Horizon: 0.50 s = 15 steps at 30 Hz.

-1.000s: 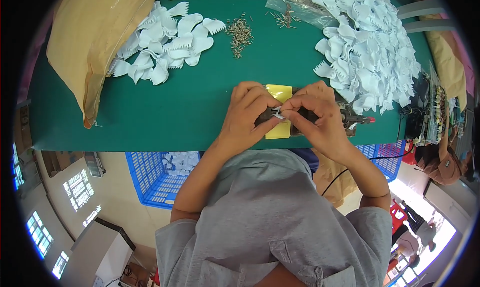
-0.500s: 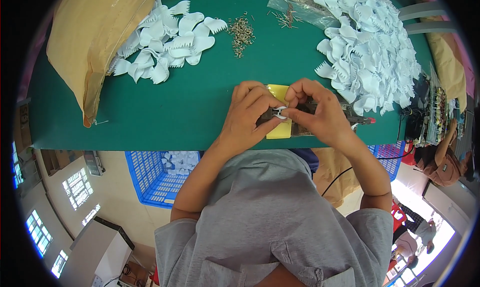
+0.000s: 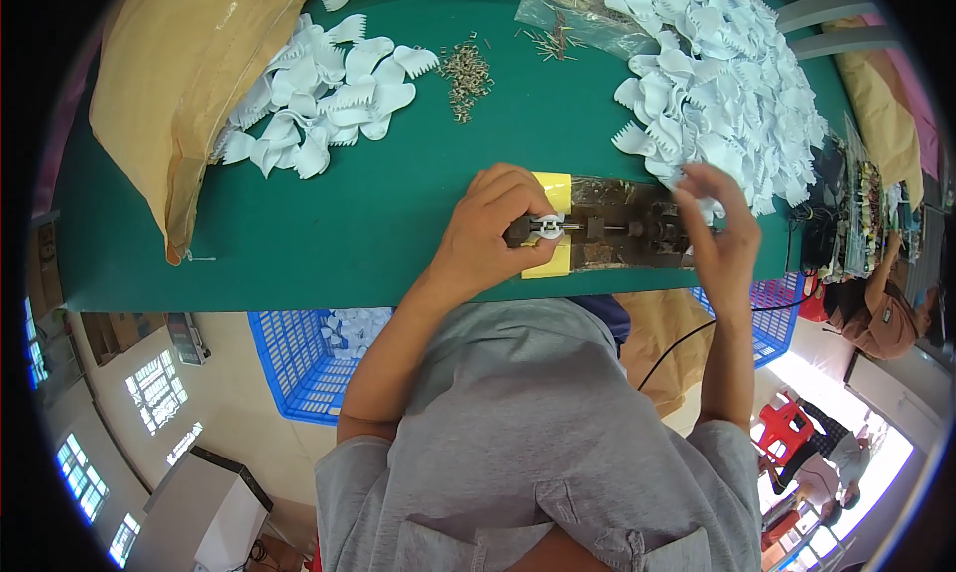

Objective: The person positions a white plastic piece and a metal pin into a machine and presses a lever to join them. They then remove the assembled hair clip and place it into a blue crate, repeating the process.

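Note:
My left hand [image 3: 490, 224] is closed on a small white plastic clip [image 3: 547, 227], gripped between thumb and fingers at the left end of a dark metal bench jig [image 3: 622, 224]. Under the clip, a yellow strip [image 3: 553, 263] crosses the jig. My right hand [image 3: 725, 224] is over the jig's right end, thumb and fingers apart, with nothing visible between them. The jig's handle is hidden there.
White toothed plastic pieces [image 3: 717, 94] are heaped at the right; a smaller pile [image 3: 339, 89] lies by a tan sack [image 3: 179, 104]. Tiny metal parts [image 3: 466, 79] and thin pins [image 3: 555, 42] lie between. A blue basket [image 3: 299, 373] stands below the table edge.
My right hand has let go near the clip and moved right to the jig's far end, uncovering the jig's middle. My left hand stays on the clip.

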Tool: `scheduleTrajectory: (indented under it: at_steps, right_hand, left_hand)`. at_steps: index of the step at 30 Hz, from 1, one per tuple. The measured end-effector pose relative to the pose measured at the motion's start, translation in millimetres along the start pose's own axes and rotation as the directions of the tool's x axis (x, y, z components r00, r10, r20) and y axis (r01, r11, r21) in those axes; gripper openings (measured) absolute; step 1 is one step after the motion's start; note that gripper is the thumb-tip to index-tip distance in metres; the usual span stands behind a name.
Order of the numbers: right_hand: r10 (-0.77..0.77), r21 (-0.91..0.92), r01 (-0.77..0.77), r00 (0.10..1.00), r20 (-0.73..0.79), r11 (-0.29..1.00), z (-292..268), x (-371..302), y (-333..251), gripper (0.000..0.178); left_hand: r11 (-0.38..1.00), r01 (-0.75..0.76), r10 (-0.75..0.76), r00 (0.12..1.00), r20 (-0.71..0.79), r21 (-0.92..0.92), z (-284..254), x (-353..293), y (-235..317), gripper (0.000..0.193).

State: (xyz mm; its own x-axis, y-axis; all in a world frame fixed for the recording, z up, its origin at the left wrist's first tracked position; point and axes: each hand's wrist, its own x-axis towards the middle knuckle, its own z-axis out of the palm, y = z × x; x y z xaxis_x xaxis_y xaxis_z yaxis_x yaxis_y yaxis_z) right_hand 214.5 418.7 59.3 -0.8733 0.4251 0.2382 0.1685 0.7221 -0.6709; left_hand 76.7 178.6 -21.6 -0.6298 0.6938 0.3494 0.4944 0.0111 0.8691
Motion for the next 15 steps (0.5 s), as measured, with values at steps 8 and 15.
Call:
scheduleTrajectory:
  at_steps: [8, 15]
  right_hand:
    - [0.027, -0.358, -0.050, 0.997, -0.069, 0.932, -43, -60, 69, 0.017]
    - [0.191, -0.088, -0.215, 0.956, -0.223, 0.973, -47, -32, 101, 0.035]
  left_hand:
    - [0.999, -0.019, 0.020, 1.000, 0.019, -0.038, -2, 4, -2, 0.027]
    - [0.999, -0.036, 0.036, 0.999, -0.023, -0.016, -3, 3, -4, 0.027]
